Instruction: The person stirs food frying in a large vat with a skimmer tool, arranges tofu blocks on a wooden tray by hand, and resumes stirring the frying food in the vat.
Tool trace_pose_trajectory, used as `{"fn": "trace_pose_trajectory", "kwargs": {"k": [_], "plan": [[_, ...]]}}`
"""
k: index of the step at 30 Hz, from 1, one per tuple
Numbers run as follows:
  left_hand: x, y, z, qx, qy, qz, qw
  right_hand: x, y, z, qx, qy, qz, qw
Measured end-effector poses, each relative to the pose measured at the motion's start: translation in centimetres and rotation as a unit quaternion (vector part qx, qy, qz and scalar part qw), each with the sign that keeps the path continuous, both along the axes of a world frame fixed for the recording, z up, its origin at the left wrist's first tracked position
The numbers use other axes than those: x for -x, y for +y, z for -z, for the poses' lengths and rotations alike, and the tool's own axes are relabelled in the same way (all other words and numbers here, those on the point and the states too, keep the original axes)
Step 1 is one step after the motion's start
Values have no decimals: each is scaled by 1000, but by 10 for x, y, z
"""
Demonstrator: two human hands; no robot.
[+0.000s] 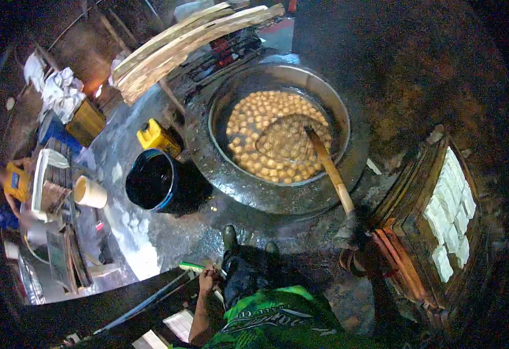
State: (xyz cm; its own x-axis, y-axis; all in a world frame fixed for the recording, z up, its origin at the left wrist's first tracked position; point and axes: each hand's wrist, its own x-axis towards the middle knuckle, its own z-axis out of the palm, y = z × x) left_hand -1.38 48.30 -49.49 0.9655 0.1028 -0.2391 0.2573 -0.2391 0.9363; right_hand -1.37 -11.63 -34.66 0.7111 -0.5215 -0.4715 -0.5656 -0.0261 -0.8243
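My left hand (209, 279) is low in the view beside my green shirt, its fingers curled. What it grips, if anything, is not clear. Near it lies a green-edged object (191, 266). In front of me a wide pan (343, 110) holds many round, pale brown balls (254, 107) in dark liquid. Over them is a round mesh skimmer (286, 139), its long wooden handle (337, 179) slanting across the rim towards my right side. The handle's near end runs into deep shadow, where I cannot make out my right hand.
A dark bucket (172, 180) and a yellow jerrycan (156, 137) stand left of the stove. Long split logs (190, 49) lie behind. Stacked trays with white slabs (451, 209) are at right. At far left, a person (15, 180) is near a cream bucket (90, 192).
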Motion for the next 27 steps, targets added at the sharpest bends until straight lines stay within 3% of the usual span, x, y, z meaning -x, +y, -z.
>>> {"fn": "trace_pose_trajectory", "kwargs": {"k": [1,4,6,8,9,11,18,20,21,22,24,26,27], "plan": [[7,-5,-1,253,133,-145,947,3,-1,0,-2,2,0,1000],[21,-8,1,179,162,-145,960,17,-5,-1,-5,7,1,1000],[38,-6,1,204,184,-150,950,23,-6,0,-8,10,-3,1000],[55,5,25,141,190,-154,959,31,-6,1,-15,14,-4,1000],[64,9,42,180,192,-167,950,34,-6,-1,-15,12,-2,1000],[61,-11,13,165,223,-193,941,39,-10,-2,-14,14,-5,1000],[64,-10,0,132,241,-191,942,32,-7,-1,-24,11,-16,1000],[74,8,35,240,84,-131,958,31,-5,-1,-24,12,-24,999],[68,10,34,270,174,-181,930,31,-3,0,-27,12,-24,999],[67,11,30,269,174,-183,929,32,-2,1,-29,13,-27,999],[65,10,17,167,268,-230,921,33,2,3,-35,14,-28,999],[77,23,40,164,241,-208,934,39,7,8,-44,18,-30,998],[85,31,49,168,165,-160,959,37,11,12,-51,19,-32,998]]}}
